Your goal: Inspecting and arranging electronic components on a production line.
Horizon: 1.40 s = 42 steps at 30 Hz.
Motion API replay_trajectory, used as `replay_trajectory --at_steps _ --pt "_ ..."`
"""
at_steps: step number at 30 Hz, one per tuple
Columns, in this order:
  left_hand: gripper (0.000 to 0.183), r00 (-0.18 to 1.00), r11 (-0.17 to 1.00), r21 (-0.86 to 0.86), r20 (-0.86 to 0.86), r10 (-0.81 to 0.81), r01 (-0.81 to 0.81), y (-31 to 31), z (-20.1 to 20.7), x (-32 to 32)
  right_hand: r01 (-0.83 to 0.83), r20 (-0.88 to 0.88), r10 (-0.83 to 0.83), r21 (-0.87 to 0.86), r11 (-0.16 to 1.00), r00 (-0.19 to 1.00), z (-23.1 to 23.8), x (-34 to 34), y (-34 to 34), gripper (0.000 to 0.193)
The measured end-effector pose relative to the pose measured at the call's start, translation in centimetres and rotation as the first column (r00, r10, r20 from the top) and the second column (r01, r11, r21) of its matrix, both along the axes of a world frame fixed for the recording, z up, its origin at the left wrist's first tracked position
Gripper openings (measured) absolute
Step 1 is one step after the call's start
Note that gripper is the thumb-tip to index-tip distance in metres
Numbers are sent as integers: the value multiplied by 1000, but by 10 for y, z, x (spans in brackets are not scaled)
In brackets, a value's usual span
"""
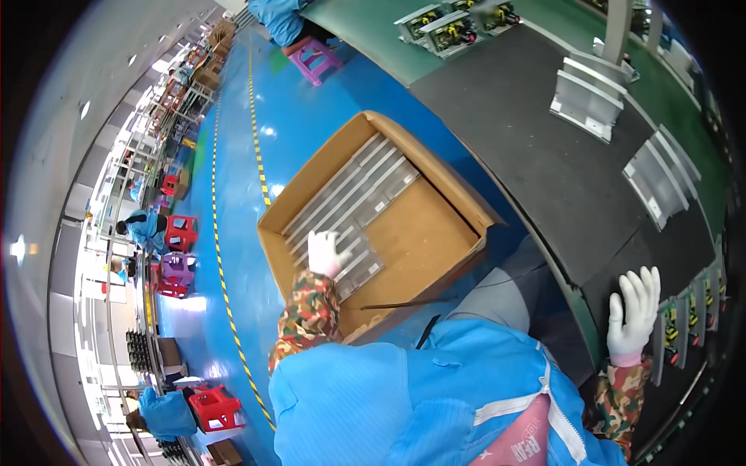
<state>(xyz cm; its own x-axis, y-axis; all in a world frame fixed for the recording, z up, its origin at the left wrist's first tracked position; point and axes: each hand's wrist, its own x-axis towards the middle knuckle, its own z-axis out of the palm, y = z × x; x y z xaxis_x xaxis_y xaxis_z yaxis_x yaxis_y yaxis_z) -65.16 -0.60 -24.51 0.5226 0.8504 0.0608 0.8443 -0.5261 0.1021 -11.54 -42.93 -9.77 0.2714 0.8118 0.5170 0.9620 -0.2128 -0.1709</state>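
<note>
My left hand (326,253), in a white glove, reaches into an open cardboard box (443,194) on my left. Its fingers are spread at the near end of a row of grey metal panels (353,190), which stand side by side in the box. The hand partly hides the panels under it, and I cannot tell whether it touches them. My right hand (635,314), also gloved, is open with its fingers stretched out, over the near part of the dark-matted workbench (513,101). Nothing is in it.
Metal panels (588,97) stand on the bench mat, with another group (660,179) nearer me. Assemblies with yellow and black parts (449,33) sit at the bench's far end. A person (277,19) is by a purple stool (314,60). Yellow-black tape (220,264) crosses the blue floor.
</note>
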Motion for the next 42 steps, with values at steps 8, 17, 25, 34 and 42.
replay_trajectory --at_steps 8,17,25,34,42 --pt "67 775 993 -122 -628 -75 -3 -21 -48 3 57 62 -53 -53 997 997 -10 -1 -2 30" --pt "69 411 944 -309 -880 -237 -117 38 -83 45 101 19 -100 -49 994 995 -5 -1 -4 29" --pt "30 810 925 -98 -454 -371 368 -6 -48 71 96 8 -96 61 994 995 -7 1 0 28" --pt "10 590 507 471 -36 -807 722 -38 240 292 22 -63 -13 143 989 998 1 1 -6 25" --pt "23 -14 -114 200 -445 -895 973 -22 272 477 49 -62 -35 244 968 997 -13 9 -15 23"
